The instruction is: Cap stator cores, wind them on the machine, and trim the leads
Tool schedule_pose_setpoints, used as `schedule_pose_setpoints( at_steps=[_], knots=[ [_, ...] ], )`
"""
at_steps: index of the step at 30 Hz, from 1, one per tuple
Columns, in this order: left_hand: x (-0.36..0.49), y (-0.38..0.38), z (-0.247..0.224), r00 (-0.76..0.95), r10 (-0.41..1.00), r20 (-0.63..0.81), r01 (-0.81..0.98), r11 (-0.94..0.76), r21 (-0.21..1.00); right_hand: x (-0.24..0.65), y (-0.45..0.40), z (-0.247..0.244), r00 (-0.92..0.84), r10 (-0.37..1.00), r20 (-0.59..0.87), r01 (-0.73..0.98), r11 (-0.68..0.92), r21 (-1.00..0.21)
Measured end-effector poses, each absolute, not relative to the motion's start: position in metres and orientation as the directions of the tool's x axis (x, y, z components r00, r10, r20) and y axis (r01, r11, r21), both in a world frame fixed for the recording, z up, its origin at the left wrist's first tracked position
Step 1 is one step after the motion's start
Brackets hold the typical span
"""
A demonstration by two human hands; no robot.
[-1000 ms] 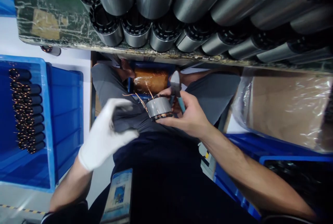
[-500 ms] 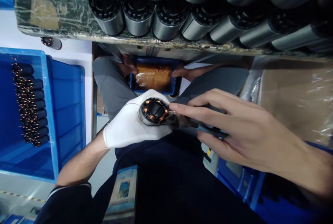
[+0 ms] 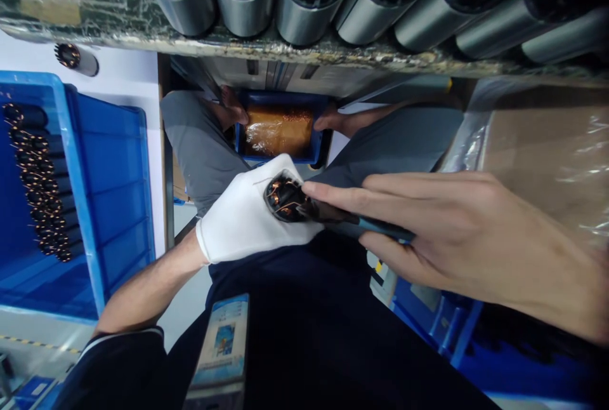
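My left hand [image 3: 252, 213], in a white glove, is wrapped round a motor stator [image 3: 284, 197] with a black slotted end and copper windings. The stator's open end faces up toward me, and thin copper wires lie across it. My right hand [image 3: 442, 226] is bare and closed round a pair of dark pliers [image 3: 345, 218] with teal on the handle. Its index fingertip is at the stator's rim. The pliers' tip is dark and blurred against the rim, so I cannot tell whether it grips a wire.
Several metal cylinders with black ends [image 3: 311, 4] line the worn bench edge [image 3: 114, 42] ahead. Left stand a blue bin [image 3: 114, 175] with several wound stators [image 3: 42, 188] and a single stator [image 3: 78, 59]. A blue tray [image 3: 242, 137] sits between the feet; a plastic-wrapped carton [image 3: 542, 150] is right.
The view has shifted, bringing the bench edge higher. The stator has turned slightly in my left hand, and copper wires now cross its opening. My right hand keeps the pliers at its rim.
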State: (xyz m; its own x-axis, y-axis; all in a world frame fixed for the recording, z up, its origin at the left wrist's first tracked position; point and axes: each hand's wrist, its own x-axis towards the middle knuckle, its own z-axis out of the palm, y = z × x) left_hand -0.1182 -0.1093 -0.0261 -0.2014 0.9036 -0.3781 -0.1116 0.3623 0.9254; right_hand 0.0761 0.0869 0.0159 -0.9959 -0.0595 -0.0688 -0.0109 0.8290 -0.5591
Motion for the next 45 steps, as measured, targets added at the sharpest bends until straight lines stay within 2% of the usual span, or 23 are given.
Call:
schedule_pose_setpoints(
  at_steps=[5,8,12,14,20,23,25,28,30,33,35,37,38,39,40,41,42,44,45],
  knots=[
    [-0.112,-0.099,-0.025,-0.271,0.888,-0.37,0.157,0.421,0.894,0.069,0.084,0.013,-0.996,-0.08,-0.031,-0.055,0.873,-0.485],
    [-0.11,-0.096,-0.025,-0.249,0.893,-0.374,0.166,0.42,0.892,0.069,0.082,0.014,-0.997,-0.073,-0.013,-0.06,0.889,-0.454],
    [-0.107,-0.094,-0.028,-0.243,0.884,-0.399,0.173,0.444,0.879,0.072,0.085,0.012,-0.996,-0.031,-0.085,0.024,0.816,-0.578],
    [-0.106,-0.093,-0.028,-0.256,0.88,-0.4,0.196,0.452,0.87,0.071,0.087,0.009,-0.992,-0.006,-0.127,0.073,0.794,-0.604],
    [-0.1,-0.09,-0.028,-0.268,0.888,-0.373,0.278,0.442,0.853,0.069,0.088,0.003,-0.995,-0.009,-0.098,0.046,0.836,-0.547],
    [-0.097,-0.09,-0.031,-0.268,0.876,-0.4,0.317,0.472,0.823,0.068,0.088,0.002,-0.99,-0.026,-0.138,0.061,0.805,-0.59],
    [-0.096,-0.091,-0.035,-0.237,0.876,-0.419,0.212,0.468,0.858,0.068,0.091,-0.001,-0.983,-0.031,-0.182,0.102,0.733,-0.673],
    [-0.096,-0.092,-0.042,-0.137,0.882,-0.451,-0.146,0.432,0.89,0.069,0.096,-0.011,-0.971,-0.008,-0.238,0.185,0.608,-0.773],
    [-0.095,-0.091,-0.045,-0.064,0.86,-0.506,-0.382,0.447,0.809,0.07,0.097,-0.02,-0.965,0.011,-0.262,0.225,0.548,-0.806],
    [-0.09,-0.092,-0.049,0.059,0.804,-0.592,-0.661,0.475,0.58,0.07,0.088,-0.03,-0.981,0.069,-0.179,0.191,0.445,-0.875],
    [-0.084,-0.094,-0.05,0.096,0.788,-0.608,-0.775,0.442,0.451,0.069,0.081,-0.034,-0.986,0.142,-0.081,0.129,0.364,-0.922],
    [-0.081,-0.101,-0.048,0.049,0.789,-0.612,-0.8,0.398,0.449,0.067,0.077,-0.036,-0.978,0.194,-0.075,0.129,0.282,-0.951],
    [-0.081,-0.106,-0.046,-0.018,0.794,-0.607,-0.763,0.381,0.521,0.067,0.078,-0.037,-0.974,0.195,-0.118,0.159,0.211,-0.964],
    [-0.083,-0.111,-0.043,-0.126,0.81,-0.572,-0.674,0.353,0.649,0.066,0.08,-0.038,-0.968,0.169,-0.187,0.207,0.107,-0.973],
    [-0.087,-0.117,-0.04,-0.241,0.84,-0.485,-0.509,0.316,0.8,0.065,0.082,-0.039,-0.957,0.109,-0.268,0.267,-0.027,-0.963],
    [-0.092,-0.121,-0.036,-0.317,0.883,-0.346,-0.271,0.265,0.925,0.063,0.084,-0.041,-0.94,0.025,-0.34,0.331,-0.172,-0.928],
    [-0.097,-0.125,-0.031,-0.332,0.922,-0.198,-0.003,0.209,0.978,0.061,0.085,-0.043,-0.92,-0.069,-0.386,0.388,-0.303,-0.871],
    [-0.107,-0.131,-0.022,-0.196,0.981,0.003,0.426,0.082,0.901,0.056,0.081,-0.047,-0.891,-0.231,-0.39,0.453,-0.458,-0.765],
    [-0.112,-0.134,-0.018,-0.094,0.994,0.049,0.54,0.009,0.842,0.053,0.076,-0.048,-0.883,-0.288,-0.37,0.468,-0.487,-0.737]
  ],
)
